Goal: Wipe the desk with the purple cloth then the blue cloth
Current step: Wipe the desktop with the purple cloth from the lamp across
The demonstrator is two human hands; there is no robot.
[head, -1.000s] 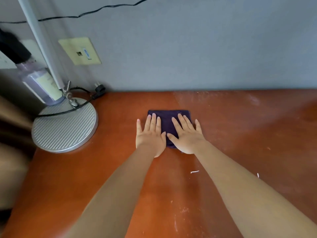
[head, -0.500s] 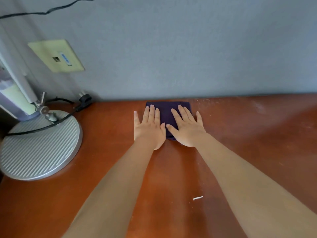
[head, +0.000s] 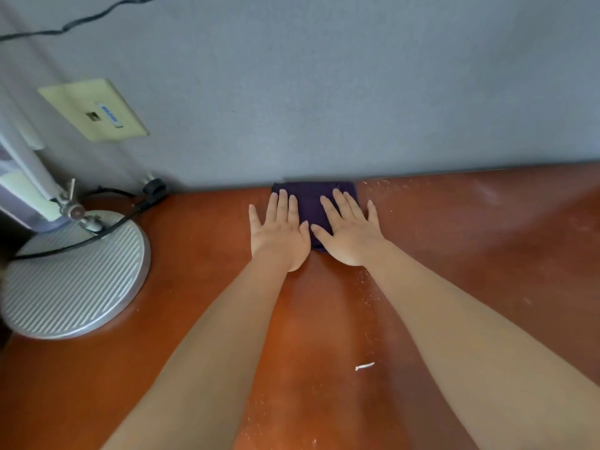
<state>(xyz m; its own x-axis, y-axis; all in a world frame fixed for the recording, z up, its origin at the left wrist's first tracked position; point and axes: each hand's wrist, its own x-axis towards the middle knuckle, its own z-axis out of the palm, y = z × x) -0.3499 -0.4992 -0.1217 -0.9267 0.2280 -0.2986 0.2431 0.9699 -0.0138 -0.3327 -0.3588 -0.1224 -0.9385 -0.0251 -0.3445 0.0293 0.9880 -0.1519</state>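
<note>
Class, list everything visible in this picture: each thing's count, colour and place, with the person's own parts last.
purple cloth: one, dark purple, folded, at the desk's back edge against the wall, under both hands
desk: one, reddish-brown, dusty
white scrap: one, white, on the desk between the forearms
lamp base: one, silver, ribbed, left on the desk
cable: one, black, across the lamp base
wall plate: one, cream, left on the wall
wall: grey-blue, behind the desk
left hand: flat on the cloth
right hand: flat on the cloth
</note>
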